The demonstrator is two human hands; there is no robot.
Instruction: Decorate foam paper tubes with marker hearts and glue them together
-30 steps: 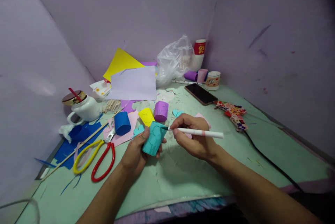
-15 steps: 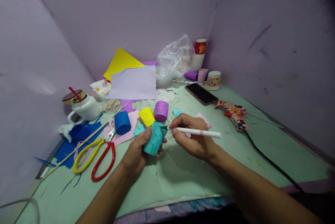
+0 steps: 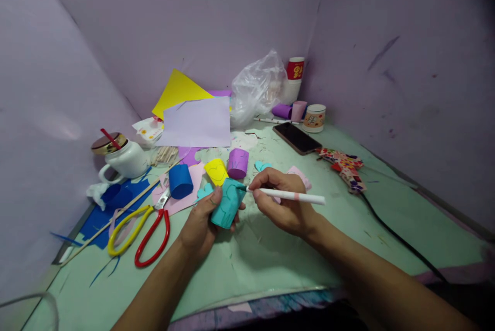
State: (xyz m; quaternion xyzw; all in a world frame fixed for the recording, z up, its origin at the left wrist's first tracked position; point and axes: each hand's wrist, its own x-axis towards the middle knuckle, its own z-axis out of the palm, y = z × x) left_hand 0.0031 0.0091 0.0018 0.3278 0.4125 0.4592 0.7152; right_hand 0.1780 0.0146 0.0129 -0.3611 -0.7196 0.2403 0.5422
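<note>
My left hand (image 3: 204, 220) is wrapped round a teal paper cylinder (image 3: 227, 204), tilted, with curved dark lines drawn on its side. In my right hand (image 3: 284, 202) is a white marker pen (image 3: 297, 197) with a pink band, pinched near its dark tip. That tip meets the upper right of the teal cylinder. Just beyond stand a yellow paper cylinder (image 3: 216, 171) with a heart outline and a purple paper cylinder (image 3: 237, 163) with drawn lines. To their left is a blue paper cylinder (image 3: 181, 182). Teal paper cutouts (image 3: 204, 192) lie partly behind my left hand.
Scissors (image 3: 152, 222) with yellow and red handles lie at left, near a wooden stick, blue paper scraps and a white mug (image 3: 127, 160). Paper sheets (image 3: 197, 122) and a plastic bag (image 3: 257, 88) are at the back. A phone (image 3: 297, 138) and a corded floral-covered object (image 3: 344, 166) lie right.
The view has shifted very slightly. Both hands keep the same hold, and the pen tip stays at the upper right of the teal cylinder.
</note>
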